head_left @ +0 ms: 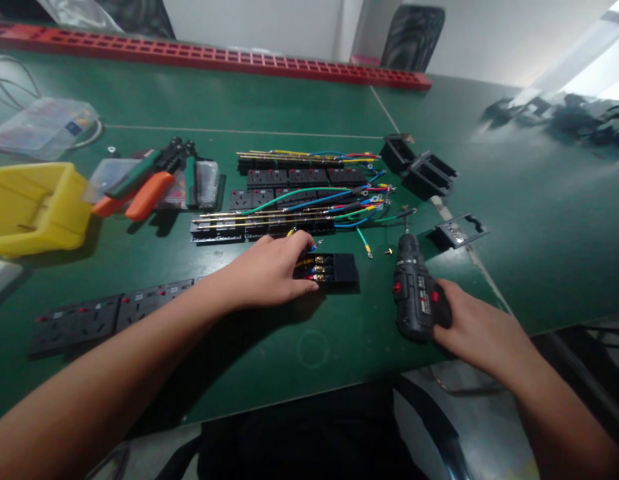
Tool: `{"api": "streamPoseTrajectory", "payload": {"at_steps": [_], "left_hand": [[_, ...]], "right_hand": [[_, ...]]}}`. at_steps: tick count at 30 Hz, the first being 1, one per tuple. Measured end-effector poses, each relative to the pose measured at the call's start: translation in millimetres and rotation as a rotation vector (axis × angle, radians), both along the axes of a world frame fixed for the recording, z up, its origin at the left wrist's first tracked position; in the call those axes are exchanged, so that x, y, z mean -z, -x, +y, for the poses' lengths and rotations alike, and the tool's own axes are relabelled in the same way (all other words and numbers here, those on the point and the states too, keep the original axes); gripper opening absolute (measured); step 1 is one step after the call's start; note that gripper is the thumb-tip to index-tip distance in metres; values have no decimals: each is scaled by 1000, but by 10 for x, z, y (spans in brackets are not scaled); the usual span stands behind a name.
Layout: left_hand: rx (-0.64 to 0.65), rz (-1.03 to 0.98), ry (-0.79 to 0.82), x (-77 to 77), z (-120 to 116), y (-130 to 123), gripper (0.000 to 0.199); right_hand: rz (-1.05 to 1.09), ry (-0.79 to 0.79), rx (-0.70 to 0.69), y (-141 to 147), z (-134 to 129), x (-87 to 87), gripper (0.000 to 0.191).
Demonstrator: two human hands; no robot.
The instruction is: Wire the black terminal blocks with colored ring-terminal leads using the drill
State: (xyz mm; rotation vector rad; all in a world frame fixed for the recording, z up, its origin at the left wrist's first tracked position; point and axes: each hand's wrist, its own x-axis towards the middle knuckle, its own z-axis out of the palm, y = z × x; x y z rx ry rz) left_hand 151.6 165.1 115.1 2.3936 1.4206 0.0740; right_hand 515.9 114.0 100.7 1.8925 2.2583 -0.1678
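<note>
My left hand [277, 270] is closed on the right part of a long black socket strip [92, 320], thumb and fingers on its two sides. Beside the fingertips, the strip's open terminal end [345, 269] shows brass screws and coloured wires. My right hand [457, 320] is wrapped round the handle of a black power drill [413, 287], which lies on or just over the table with its bit pointing away from me. Past my left hand are more socket strips [217, 230] with brass rods and green, blue, red and yellow wires [309, 193].
Orange-and-green pliers [152, 193] lie on clear boxes at the left, near a yellow bin [77, 213]. Black housings [429, 175] and an end piece [454, 233] stand at the right. A red slotted rail [214, 61] crosses the back. A loose wire [363, 241] lies mid-table.
</note>
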Motion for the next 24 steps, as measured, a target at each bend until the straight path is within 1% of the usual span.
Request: {"api": "streamPoseTrajectory", "payload": {"at_steps": [2, 4, 6, 9, 11, 13, 14, 16, 17, 19, 21, 22, 23, 24], "left_hand": [[-28, 10, 20, -6, 10, 24, 55], [-49, 12, 42, -3, 32, 54, 59], [-42, 3, 54, 3, 60, 83, 60], [-15, 7, 59, 2, 91, 114, 51], [-4, 13, 51, -6, 95, 128, 46], [12, -1, 26, -12, 87, 141, 45], [21, -11, 8, -11, 79, 148, 45], [27, -20, -30, -2, 63, 164, 45], [25, -19, -48, 6, 56, 171, 46], [12, -20, -74, 25, 47, 182, 46], [6, -30, -81, 42, 47, 185, 46], [6, -35, -80, 47, 49, 184, 46], [8, -37, -78, 50, 53, 182, 46], [10, -36, -75, 50, 56, 179, 47]], "right_hand": [[-50, 2, 51, 70, -37, -26, 43], [-73, 3, 67, 110, -64, -35, 36], [-91, -8, 58, 114, -78, -23, 28], [-104, -88, 0, 89, -103, 7, 23], [-102, -169, -50, 80, -142, 13, 26], [-85, -241, -68, 84, -202, 2, 36], [-65, -271, -57, 89, -236, -8, 42], [2, -311, 9, 95, -305, -24, 48], [45, -317, 57, 93, -337, -28, 46], [185, -327, 165, 80, -388, -35, 36], [403, -317, 244, 57, -421, -54, 25], [522, -299, 259, 44, -431, -74, 25], [623, -268, 252, 29, -438, -104, 29], [664, -226, 220, 13, -442, -140, 36]]}}
